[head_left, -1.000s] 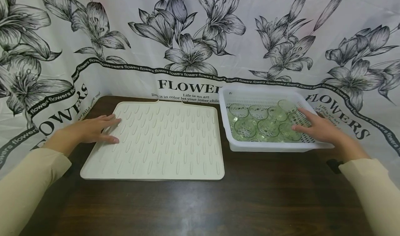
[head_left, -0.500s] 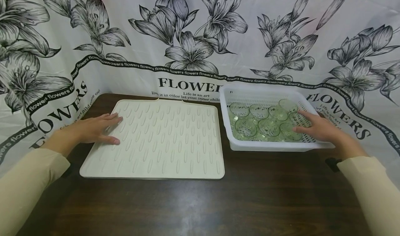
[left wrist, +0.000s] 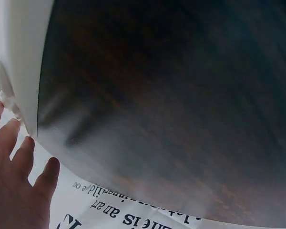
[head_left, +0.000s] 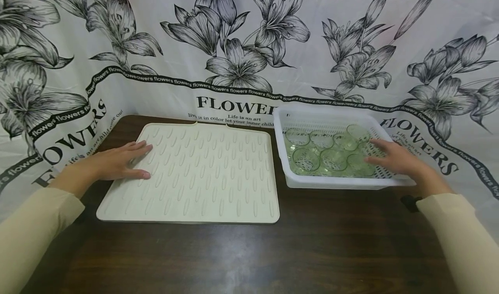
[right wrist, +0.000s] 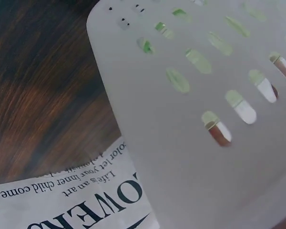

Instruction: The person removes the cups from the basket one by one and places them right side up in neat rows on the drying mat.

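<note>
On the dark wooden table lies a cream mat point(head_left: 195, 177) with rows of raised oval ridges. My left hand point(head_left: 111, 162) rests at its left edge, fingers spread and straight; in the left wrist view the left hand point(left wrist: 21, 181) shows beside the mat's pale edge point(left wrist: 26, 43). To the right stands a white perforated plastic basket point(head_left: 331, 182) with several clear greenish round glasses point(head_left: 306, 159) in it, rims up. My right hand point(head_left: 397, 159) reaches over the basket's right side, fingers extended, tips near the rightmost glasses; whether they touch is unclear. The right wrist view shows only the basket's slotted wall point(right wrist: 157, 143).
A white cloth point(head_left: 249, 77) printed with black flowers and lettering hangs behind and around the table. A small dark object point(head_left: 410, 203) lies by my right sleeve. Bare dark tabletop point(head_left: 234, 255) stretches in front of the mat and basket.
</note>
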Demonstrator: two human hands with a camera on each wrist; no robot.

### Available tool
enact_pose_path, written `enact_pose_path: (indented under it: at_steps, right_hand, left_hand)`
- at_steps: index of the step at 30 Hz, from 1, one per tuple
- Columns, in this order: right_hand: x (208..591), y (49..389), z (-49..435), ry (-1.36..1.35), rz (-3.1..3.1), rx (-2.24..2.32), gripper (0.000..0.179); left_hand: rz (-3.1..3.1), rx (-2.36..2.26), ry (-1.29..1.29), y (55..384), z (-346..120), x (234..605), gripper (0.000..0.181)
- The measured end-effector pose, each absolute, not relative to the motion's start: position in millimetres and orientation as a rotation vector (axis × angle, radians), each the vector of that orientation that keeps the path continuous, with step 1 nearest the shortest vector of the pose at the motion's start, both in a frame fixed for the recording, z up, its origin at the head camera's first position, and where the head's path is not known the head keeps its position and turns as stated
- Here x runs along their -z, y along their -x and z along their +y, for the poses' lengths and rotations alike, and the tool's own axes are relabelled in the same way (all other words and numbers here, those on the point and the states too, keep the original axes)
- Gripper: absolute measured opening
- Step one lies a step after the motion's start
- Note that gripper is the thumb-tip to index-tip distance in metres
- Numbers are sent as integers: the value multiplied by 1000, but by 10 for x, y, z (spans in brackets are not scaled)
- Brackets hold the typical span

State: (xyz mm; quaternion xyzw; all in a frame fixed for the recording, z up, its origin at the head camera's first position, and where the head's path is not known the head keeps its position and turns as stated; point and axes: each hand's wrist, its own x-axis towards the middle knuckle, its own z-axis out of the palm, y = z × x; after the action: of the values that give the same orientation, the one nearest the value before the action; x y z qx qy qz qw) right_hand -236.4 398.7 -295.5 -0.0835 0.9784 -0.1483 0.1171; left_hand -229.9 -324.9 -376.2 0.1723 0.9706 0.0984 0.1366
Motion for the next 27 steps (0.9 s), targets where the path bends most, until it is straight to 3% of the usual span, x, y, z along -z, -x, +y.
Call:
enact_pose_path:
  at_steps: [27]
  right_hand:
    - [3014, 2385, 4094, 249, 2758, 620, 77]
  left_hand:
    - [2783, -306, -524, 2218, -3302, 3760, 110]
